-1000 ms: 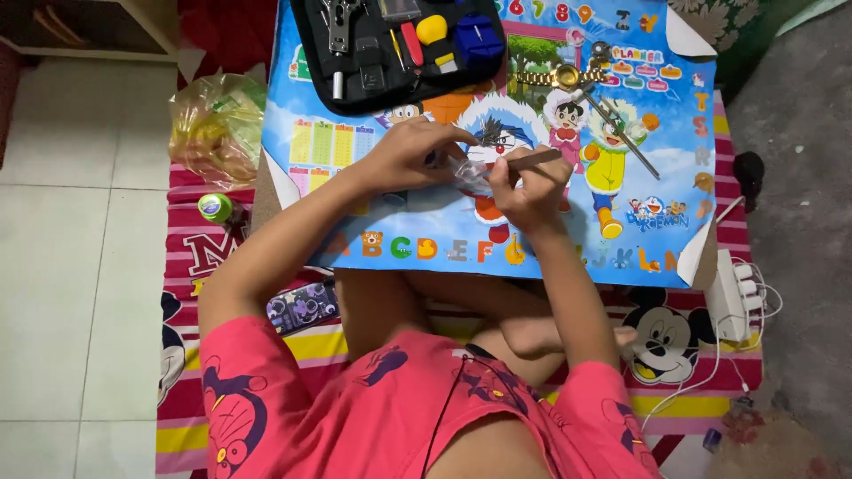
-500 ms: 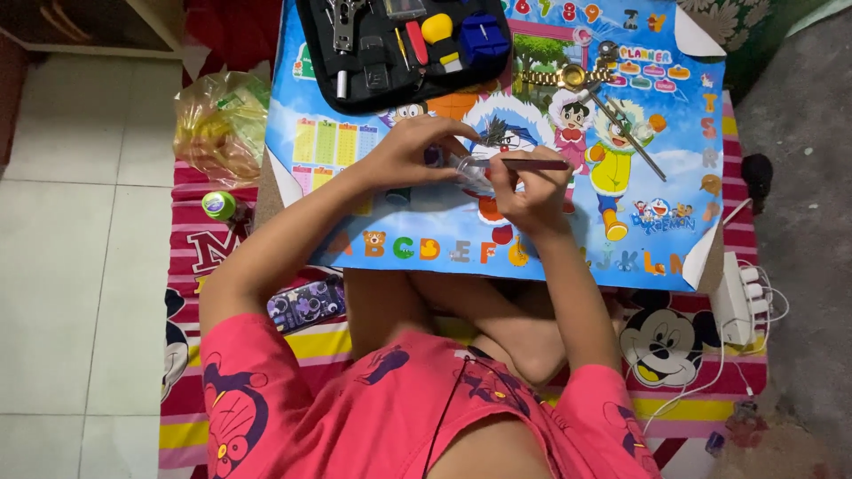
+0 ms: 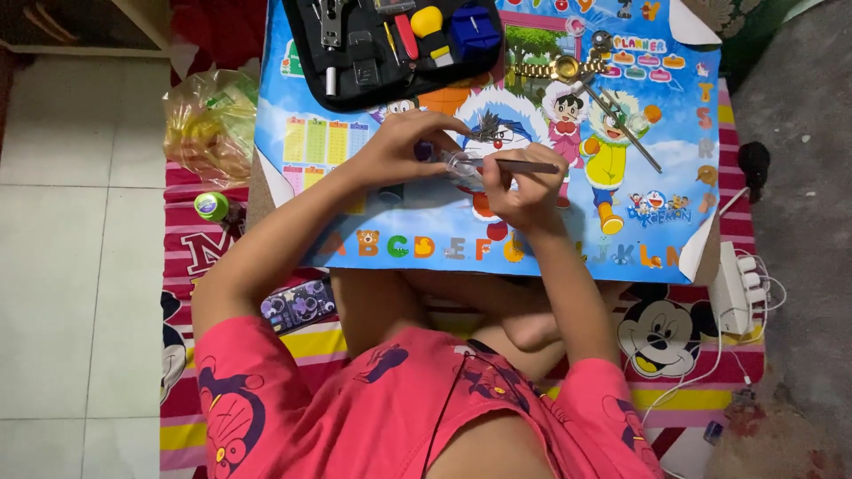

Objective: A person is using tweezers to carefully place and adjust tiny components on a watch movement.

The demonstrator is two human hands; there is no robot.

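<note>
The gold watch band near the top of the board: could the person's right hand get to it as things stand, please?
Probably yes: the gold watch band lies uncovered just beyond the right hand, with nothing between them, though that hand holds a thin tool it would likely need to put down.

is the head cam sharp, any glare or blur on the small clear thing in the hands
Head view: even indoor light, mostly sharp; the left hand and right hand are crisp, but the small clear thing between them is too small and pale to make out. Mild glare on the glossy poster and the plastic bag. The floor at far right looks soft and dim. Wide-angle bend at the edges.
</note>
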